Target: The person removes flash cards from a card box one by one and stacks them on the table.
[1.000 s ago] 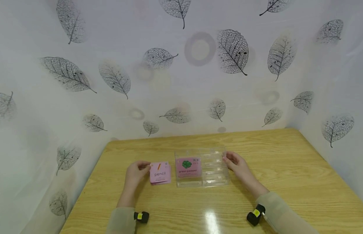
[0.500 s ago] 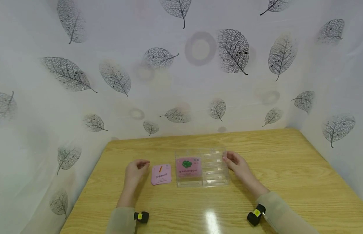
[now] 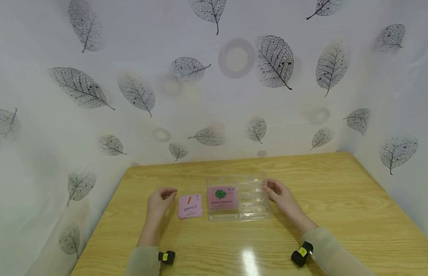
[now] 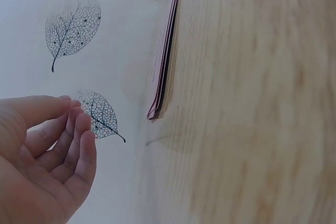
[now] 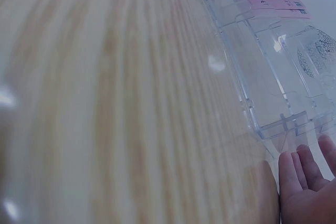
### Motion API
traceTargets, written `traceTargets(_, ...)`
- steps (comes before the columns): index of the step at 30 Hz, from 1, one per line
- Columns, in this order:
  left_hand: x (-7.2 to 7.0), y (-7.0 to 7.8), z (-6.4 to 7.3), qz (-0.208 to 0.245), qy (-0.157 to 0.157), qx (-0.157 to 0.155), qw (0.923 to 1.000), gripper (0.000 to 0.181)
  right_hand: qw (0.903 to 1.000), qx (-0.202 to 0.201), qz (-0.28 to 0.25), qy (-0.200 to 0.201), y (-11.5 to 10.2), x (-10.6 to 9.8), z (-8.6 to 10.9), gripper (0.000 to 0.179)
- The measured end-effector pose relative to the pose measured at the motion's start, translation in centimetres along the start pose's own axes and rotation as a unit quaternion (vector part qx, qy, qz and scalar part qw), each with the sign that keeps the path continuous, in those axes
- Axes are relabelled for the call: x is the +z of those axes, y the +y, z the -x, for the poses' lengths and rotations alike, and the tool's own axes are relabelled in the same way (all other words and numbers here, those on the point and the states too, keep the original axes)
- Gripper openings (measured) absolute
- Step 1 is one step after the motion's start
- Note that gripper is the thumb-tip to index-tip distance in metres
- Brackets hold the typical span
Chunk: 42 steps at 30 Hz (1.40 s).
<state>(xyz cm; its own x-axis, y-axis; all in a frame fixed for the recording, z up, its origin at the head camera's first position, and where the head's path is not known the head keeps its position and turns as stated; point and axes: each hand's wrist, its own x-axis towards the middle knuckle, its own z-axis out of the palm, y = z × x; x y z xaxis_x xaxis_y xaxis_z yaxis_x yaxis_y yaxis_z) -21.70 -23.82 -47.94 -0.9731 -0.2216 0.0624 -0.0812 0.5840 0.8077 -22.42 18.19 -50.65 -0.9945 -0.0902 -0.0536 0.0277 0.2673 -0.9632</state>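
Note:
A stack of pink cards point(image 3: 190, 207), its top card reading "pencil", lies on the table left of a clear plastic tiered card rack point(image 3: 253, 214). In the rack's left column stands a pink "green pepper" card point(image 3: 222, 198). My left hand point(image 3: 158, 203) hovers just left of the stack, fingers loosely curled toward the thumb and nothing between them. A gap separates that left hand point(image 4: 55, 150) from the stack's edge point(image 4: 165, 56) in the left wrist view. My right hand point(image 3: 281, 197) holds the rack's right side, thumb at its edge and fingers behind.
The wooden table point(image 3: 314, 191) carries the cards and the rack. Behind it and at both sides hangs a pale curtain point(image 3: 214, 103) printed with leaves. Black wrist cameras point(image 3: 167, 257) sit at both cuffs.
The left hand has let go of the card stack and drawn back slightly left. The cards now lie squarer and a little closer to the rack. The right hand stays at the rack.

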Motion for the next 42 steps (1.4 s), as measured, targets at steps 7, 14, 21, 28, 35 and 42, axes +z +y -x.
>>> traceTargets(7,0.0,0.1,0.1,0.004,0.003,-0.002,1.0,0.016,1.0,0.002,0.001,0.0,0.0,0.0,0.1,0.054)
traceTargets(14,0.1,0.1,-0.1,0.001,0.011,0.005,0.9999,0.016,1.0,0.0,0.001,-0.001,-0.4,0.0,0.2,0.053)
traceTargets(21,0.0,0.2,0.1,0.008,0.009,0.015,0.9998,0.014,1.0,-0.007,0.003,-0.003,-0.4,0.1,0.1,0.053)
traceTargets(28,0.0,0.4,0.4,0.012,0.005,0.004,0.9999,0.015,1.0,0.0,0.003,-0.008,-0.2,0.1,0.2,0.055)
traceTargets(35,0.3,0.8,0.7,0.022,-0.001,0.006,0.9997,0.015,1.0,0.001,-0.002,-0.009,-0.2,0.1,0.1,0.055)
traceTargets(42,0.5,1.2,0.9,0.027,-0.003,0.015,0.9995,0.015,1.0,0.001,-0.002,-0.004,-0.1,0.0,0.0,0.054)
